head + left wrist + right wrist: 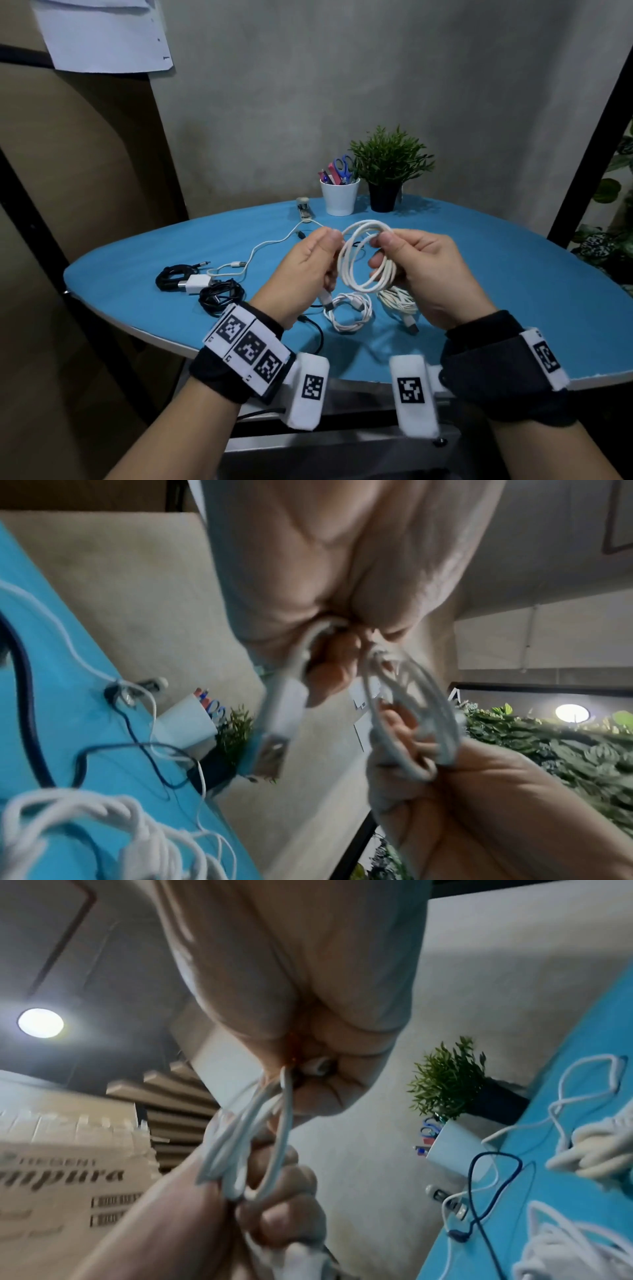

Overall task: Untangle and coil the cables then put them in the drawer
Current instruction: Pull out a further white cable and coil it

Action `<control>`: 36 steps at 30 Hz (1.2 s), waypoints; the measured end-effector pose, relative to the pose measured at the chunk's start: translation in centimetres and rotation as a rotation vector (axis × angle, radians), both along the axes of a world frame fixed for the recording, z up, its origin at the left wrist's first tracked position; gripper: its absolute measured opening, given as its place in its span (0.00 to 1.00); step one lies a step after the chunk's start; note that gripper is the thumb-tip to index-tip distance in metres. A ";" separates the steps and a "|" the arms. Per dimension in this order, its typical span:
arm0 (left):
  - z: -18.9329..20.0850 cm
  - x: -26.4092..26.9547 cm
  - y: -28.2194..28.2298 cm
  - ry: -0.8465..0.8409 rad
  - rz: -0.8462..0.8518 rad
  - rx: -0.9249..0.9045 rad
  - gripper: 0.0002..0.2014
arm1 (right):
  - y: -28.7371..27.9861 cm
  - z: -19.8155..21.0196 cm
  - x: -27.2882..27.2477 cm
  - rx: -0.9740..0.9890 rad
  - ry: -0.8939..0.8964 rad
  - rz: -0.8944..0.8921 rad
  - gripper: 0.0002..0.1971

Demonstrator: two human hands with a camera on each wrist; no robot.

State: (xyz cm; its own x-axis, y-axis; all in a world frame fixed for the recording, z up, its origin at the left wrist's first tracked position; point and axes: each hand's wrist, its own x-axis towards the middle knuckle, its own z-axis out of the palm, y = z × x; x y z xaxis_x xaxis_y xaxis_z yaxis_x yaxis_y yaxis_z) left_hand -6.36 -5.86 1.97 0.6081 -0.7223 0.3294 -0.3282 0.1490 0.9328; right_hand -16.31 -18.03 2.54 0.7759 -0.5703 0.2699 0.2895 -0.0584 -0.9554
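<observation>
Above the blue table, both hands hold a coiled white cable. My left hand pinches the cable's free end at the coil's left side, and the USB plug hangs below its fingers. My right hand grips the coil's right side, with the loops running through its fingers. On the table below lie a twisted white coil and a cream bundle. To the left are black cables, a white charger and a loose white cable. No drawer is in view.
At the table's back stand a white cup with scissors and pens, a potted plant and a small stapler. A thin black cable trails to the front edge. A dark shelf post rises on the right.
</observation>
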 end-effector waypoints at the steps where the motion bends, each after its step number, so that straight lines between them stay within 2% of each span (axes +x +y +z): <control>1: -0.2 0.3 0.4 -0.067 0.012 0.022 0.16 | -0.2 0.2 -0.1 0.014 -0.009 -0.001 0.09; 5: -0.9 0.8 1.5 -0.335 0.100 0.144 0.11 | -0.4 0.3 -0.3 0.033 -0.019 0.022 0.08; 7: -1.3 0.9 1.6 -0.356 0.160 0.171 0.08 | -0.2 0.1 -0.3 0.043 -0.014 0.041 0.08; 9: -1.5 1.0 1.6 -0.282 0.212 0.128 0.07 | 0.0 -0.2 -0.3 0.055 0.004 0.073 0.08; 11: -1.4 1.0 1.5 -0.112 0.255 0.031 0.07 | 0.3 -0.5 -0.3 0.062 0.040 0.114 0.09; 13: -1.0 1.0 1.4 0.087 0.236 -0.066 0.07 | 0.6 -0.9 -0.2 0.039 0.088 0.139 0.09; 15: -0.8 0.9 1.4 0.206 0.200 -0.113 0.06 | 0.7 -1.1 -0.1 0.024 0.120 0.134 0.09; 23: -0.8 0.9 1.2 0.357 0.132 -0.176 0.08 | 0.6 -0.7 0.0 0.018 0.142 0.157 0.09; 28: -0.8 0.1 0.4 0.553 0.032 -0.143 0.02 | 1.0 -0.6 0.3 0.016 0.117 0.144 0.09; 30: -0.8 -0.2 0.0 0.543 0.027 -0.081 0.06 | 1.0 -0.7 0.6 0.025 0.100 0.070 0.08; 33: -0.7 -0.4 -0.2 0.457 0.004 -0.037 0.18 | 0.6 -0.8 0.9 0.019 0.064 -0.044 0.09; 34: -0.6 -0.6 -0.2 0.422 0.006 -0.028 0.19 | 0.5 -0.8 0.9 0.006 0.054 -0.057 0.09; 36: -0.7 -0.9 -0.4 0.357 0.027 -0.012 0.13 | 0.4 -0.9 0.9 -0.039 0.042 -0.045 0.10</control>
